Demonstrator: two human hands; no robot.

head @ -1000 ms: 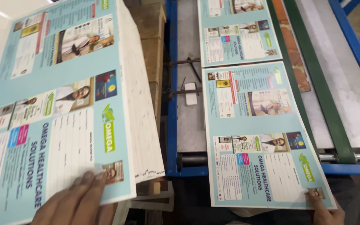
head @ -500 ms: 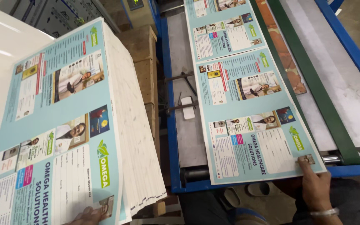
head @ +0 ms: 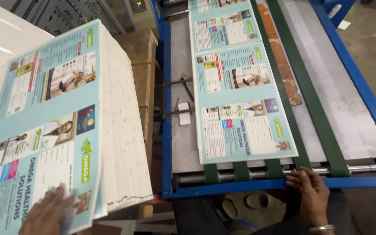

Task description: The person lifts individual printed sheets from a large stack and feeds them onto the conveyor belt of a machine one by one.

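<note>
Left hand (head: 46, 213) flat on the sheet stack, right hand (head: 312, 191) at the conveyor's near edge.

Left hand, 7 o'clock, cut off by the frame edge, fingers spread on the top printed sheet (head: 44, 130), gripping nothing. Right hand, 5 o'clock, open, fingertips on the roller (head: 362, 169); wrist cut off. Half a second ago it touched the sheet on the belt (head: 244, 130); now it's just clear of that sheet. Green belts (head: 314, 109) run under it; wooden crate (head: 142, 74) at 11 o'clock, beyond the stack.
</note>
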